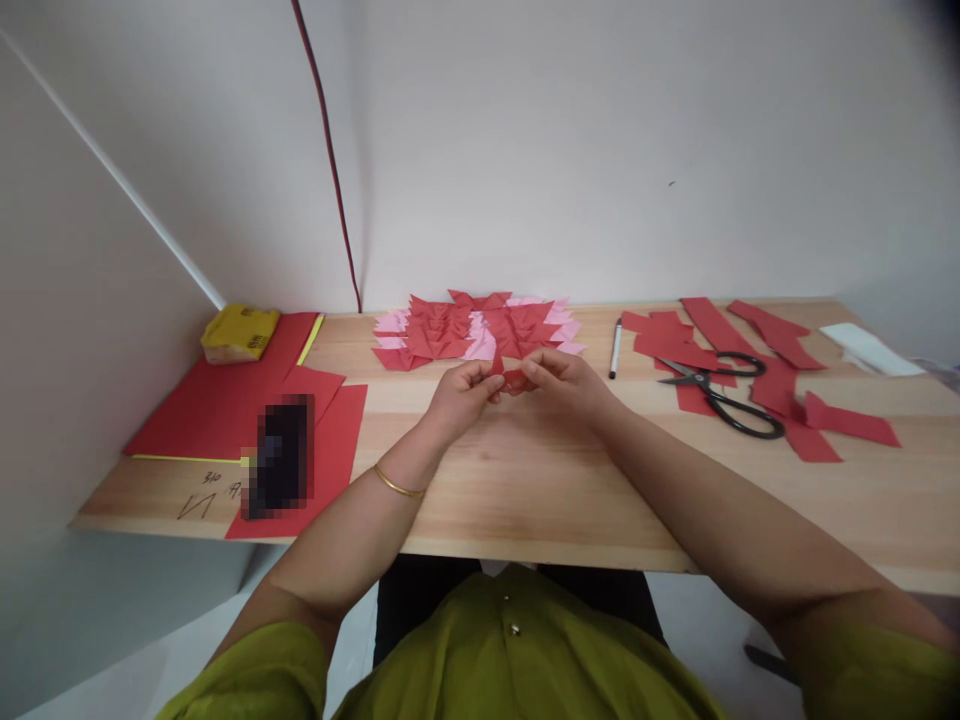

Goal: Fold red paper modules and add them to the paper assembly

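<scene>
Two pale walls (570, 150) met behind a long wooden table (480, 500), and a dark red cord (326, 120) ran down the back one. On the left, red paper sheets (217, 400) with yellow edging covered the tabletop, and another red sheet (341, 450) lay beside them, nearer the front edge. Against the back wall, just beyond the fingers, spread a heap of folded red and pink paper pieces (442, 325), blocking the space straight ahead. Red scraps (709, 325) were scattered on the right, some overlapping. Black-handled scissors (703, 380) lay partly on top of them, blades slightly parted and pointing left. A dark, pixelated rectangular object (285, 455) covered part of the front red sheet, while a yellow packet (240, 333) sat at the back of the edged sheets. A folded white strip (874, 348) lay at the far right, and a pen (616, 350) lay between the heap and the scraps. Both forearms reached inward from the sides, a gold bangle (397, 483) around the left one. The left hand (463, 402) and the right hand (568, 382) nearly met over the middle of the table, thumbs and forefingers pinched on a small red paper piece (515, 380) between them, just in front of the heap.
</scene>
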`<action>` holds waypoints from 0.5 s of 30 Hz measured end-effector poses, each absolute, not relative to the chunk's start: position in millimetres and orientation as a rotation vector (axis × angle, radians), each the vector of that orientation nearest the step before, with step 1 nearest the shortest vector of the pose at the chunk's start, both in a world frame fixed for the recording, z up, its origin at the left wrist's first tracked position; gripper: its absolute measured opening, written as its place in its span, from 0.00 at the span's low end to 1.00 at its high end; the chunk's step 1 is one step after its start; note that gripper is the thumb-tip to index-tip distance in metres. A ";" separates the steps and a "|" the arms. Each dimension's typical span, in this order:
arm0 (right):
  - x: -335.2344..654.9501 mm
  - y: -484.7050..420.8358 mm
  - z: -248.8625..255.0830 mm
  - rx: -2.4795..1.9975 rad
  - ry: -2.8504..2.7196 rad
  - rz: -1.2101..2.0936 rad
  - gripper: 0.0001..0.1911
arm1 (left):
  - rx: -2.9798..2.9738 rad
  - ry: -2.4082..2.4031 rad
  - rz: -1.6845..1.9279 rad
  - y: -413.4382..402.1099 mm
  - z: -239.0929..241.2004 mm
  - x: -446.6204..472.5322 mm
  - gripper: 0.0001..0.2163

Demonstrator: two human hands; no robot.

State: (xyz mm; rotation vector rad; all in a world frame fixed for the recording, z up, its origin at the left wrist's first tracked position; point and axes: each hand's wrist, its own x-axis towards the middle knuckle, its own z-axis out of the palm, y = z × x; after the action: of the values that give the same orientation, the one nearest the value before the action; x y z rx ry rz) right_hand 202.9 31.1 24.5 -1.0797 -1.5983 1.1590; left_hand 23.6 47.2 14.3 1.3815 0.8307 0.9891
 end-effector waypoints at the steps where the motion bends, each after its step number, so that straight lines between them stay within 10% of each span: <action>1: 202.3 31.3 23.4 -1.076 -1.589 1.172 0.15 | 1.366 0.835 1.000 47.4 14.0 23.6 0.09; 15: 202.9 30.1 25.7 -1.083 -1.627 1.091 0.18 | 1.296 0.834 0.993 47.8 14.6 23.3 0.10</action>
State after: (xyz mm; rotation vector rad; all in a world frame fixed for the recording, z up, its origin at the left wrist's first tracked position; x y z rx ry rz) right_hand 202.9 30.1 25.7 -1.0828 -1.6265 1.0915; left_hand 23.3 47.8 14.6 1.2960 0.8339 0.9934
